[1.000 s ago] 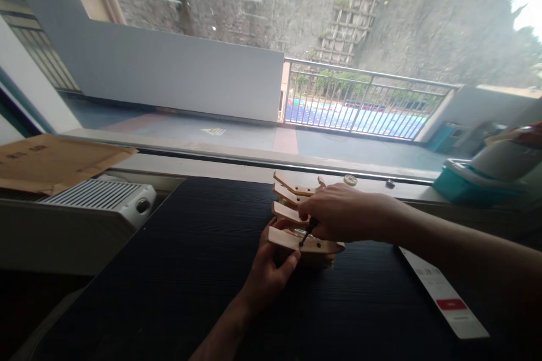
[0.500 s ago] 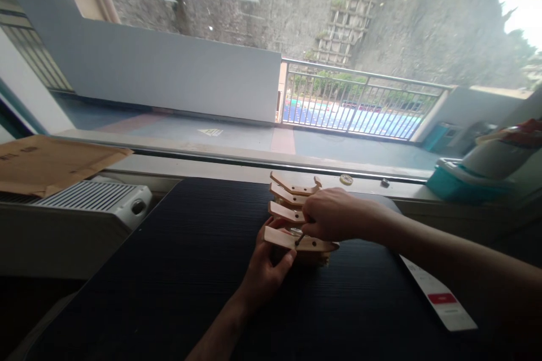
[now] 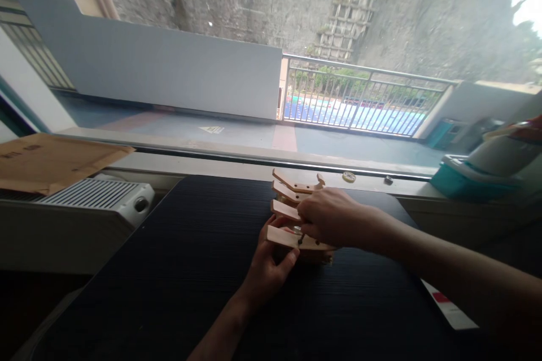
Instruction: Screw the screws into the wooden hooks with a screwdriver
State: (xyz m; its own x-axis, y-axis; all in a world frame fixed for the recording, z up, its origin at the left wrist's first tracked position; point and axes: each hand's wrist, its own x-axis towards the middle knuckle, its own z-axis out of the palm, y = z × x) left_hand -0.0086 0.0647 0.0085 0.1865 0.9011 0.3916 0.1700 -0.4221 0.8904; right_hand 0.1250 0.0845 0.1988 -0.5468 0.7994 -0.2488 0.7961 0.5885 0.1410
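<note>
A wooden rack [image 3: 283,236] of several bent, drilled slats stands on the dark table in front of me. My left hand [image 3: 269,265] grips its near slat from the left, thumb on the front face and fingers behind. Over the right side is my right hand [image 3: 328,217], fingers closed around a thin dark tool [image 3: 301,238] whose tip meets the near slat beside a hole. Most of the tool is hidden in the fist, so its exact kind cannot be made out. The right ends of the middle slats are covered by this hand.
The dark table [image 3: 169,259] reaches to the window sill. A yellowish ring [image 3: 349,177] and a small dark object [image 3: 388,180] lie on the sill, near a teal bin [image 3: 457,177]. Left, a brown envelope [image 3: 63,161] rests on a radiator [image 3: 101,197]. A white card [image 3: 455,313] lies right.
My right hand has turned slightly at the slat, and its forearm now covers more of the white card. My left hand keeps its grip. The whole view has shifted a little.
</note>
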